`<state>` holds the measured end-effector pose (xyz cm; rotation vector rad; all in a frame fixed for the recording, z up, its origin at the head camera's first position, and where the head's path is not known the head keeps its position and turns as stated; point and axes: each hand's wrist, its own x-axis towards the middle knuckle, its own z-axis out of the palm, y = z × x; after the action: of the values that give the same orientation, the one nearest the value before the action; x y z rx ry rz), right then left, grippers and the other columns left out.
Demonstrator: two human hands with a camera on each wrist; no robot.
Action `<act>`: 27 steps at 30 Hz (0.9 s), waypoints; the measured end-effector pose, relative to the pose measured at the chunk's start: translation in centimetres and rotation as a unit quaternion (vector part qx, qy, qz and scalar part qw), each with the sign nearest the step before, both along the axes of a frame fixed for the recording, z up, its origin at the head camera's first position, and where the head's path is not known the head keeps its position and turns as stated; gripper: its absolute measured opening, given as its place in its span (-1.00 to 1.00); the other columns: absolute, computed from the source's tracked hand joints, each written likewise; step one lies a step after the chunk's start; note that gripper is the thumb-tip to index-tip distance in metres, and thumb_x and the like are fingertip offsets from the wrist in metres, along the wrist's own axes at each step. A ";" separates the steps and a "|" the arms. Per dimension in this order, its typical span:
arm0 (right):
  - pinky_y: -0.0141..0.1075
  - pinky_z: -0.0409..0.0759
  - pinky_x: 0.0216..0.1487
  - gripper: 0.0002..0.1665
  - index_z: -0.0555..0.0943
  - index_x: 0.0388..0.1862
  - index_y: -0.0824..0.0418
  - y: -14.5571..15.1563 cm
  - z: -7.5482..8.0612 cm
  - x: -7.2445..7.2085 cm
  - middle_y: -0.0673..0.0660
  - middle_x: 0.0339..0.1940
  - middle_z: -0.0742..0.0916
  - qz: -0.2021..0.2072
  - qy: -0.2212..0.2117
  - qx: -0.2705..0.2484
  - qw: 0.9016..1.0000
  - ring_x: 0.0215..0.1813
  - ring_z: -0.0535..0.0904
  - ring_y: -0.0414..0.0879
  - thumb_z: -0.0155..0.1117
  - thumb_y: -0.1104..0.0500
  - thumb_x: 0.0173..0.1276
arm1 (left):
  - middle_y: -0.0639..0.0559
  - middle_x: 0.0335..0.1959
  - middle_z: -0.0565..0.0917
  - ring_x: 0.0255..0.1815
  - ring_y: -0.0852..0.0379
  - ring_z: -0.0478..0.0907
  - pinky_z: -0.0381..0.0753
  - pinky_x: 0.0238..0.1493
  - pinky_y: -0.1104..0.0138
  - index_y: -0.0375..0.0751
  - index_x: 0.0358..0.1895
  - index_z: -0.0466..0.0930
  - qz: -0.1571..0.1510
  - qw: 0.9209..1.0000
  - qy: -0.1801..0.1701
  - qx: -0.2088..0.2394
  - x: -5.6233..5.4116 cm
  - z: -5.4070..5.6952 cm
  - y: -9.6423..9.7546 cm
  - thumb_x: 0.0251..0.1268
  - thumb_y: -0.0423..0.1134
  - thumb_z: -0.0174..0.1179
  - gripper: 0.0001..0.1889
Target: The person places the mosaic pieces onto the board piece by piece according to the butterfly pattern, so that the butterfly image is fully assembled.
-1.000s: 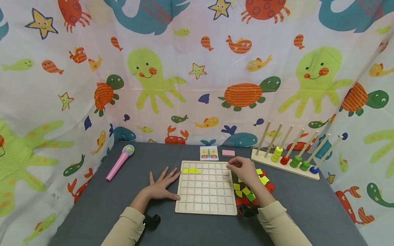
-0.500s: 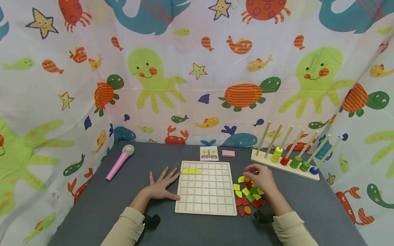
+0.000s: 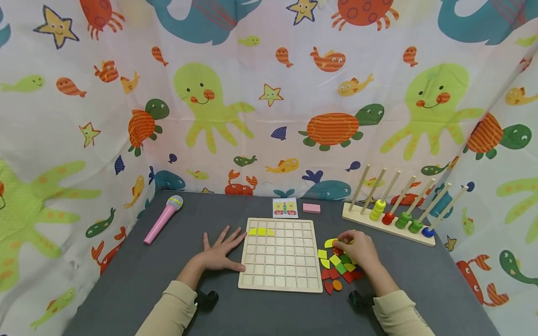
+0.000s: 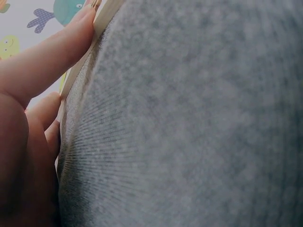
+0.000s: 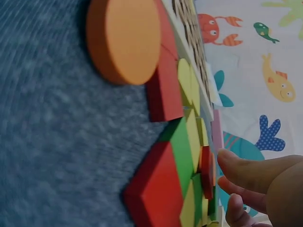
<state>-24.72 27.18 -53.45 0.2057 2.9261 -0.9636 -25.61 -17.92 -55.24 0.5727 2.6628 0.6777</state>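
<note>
On the desk [image 3: 252, 315], we find the left hand [image 3: 219, 255] spread wide and holding nothing, its thumb and forefinger touching the left edge of the wooden grid board [image 3: 276, 268], which carries three yellow tiles [image 3: 261, 231] near its far left corner. We locate the right hand [image 3: 360, 249] half curled over the loose coloured pieces [image 3: 341, 269] beside the board's right edge; we cannot tell whether its bent fingers hold one. Beyond the board, we note a pattern card [image 3: 285, 208] and a pink block [image 3: 311, 208].
</note>
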 end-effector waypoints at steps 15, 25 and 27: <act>-0.28 0.49 -0.41 -0.74 0.69 -0.25 0.21 -0.1 1.1 -1.1 0.12 -0.35 0.65 0.019 -0.027 -0.047 0.998 -0.32 0.50 -0.02 0.52 0.06 0.26 | 0.05 0.70 -0.08 0.68 -0.21 -0.42 -0.84 0.24 -0.43 0.25 0.65 -0.05 -0.005 1.000 -0.003 0.008 -0.1 0.0 0.2 -0.02 0.50 0.31 0.16; -0.28 0.52 -0.32 -0.72 0.76 -0.18 0.17 -4.2 2.6 -2.7 0.10 -0.28 0.75 0.044 0.010 -0.115 0.992 -0.26 0.55 -0.02 0.45 -0.02 0.34 | 0.14 0.69 -0.09 0.69 -0.17 -0.45 -0.74 0.27 -0.47 0.29 0.64 -0.04 -0.001 1.000 -0.001 -0.009 0.0 0.2 0.0 -0.02 0.48 0.33 0.14; -0.28 0.53 -0.30 -0.72 0.77 -0.16 0.17 -5.2 2.7 -3.2 0.10 -0.26 0.76 0.039 0.020 -0.119 0.992 -0.23 0.56 -0.01 0.43 -0.02 0.36 | 0.13 0.69 -0.09 0.69 -0.18 -0.44 -0.77 0.26 -0.46 0.29 0.64 -0.04 -0.003 1.000 -0.002 -0.005 0.0 0.3 0.0 -0.02 0.48 0.33 0.15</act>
<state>-27.92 21.93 -50.73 0.0612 2.7964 -1.3033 -25.64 -17.92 -54.91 0.5757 2.6578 0.6639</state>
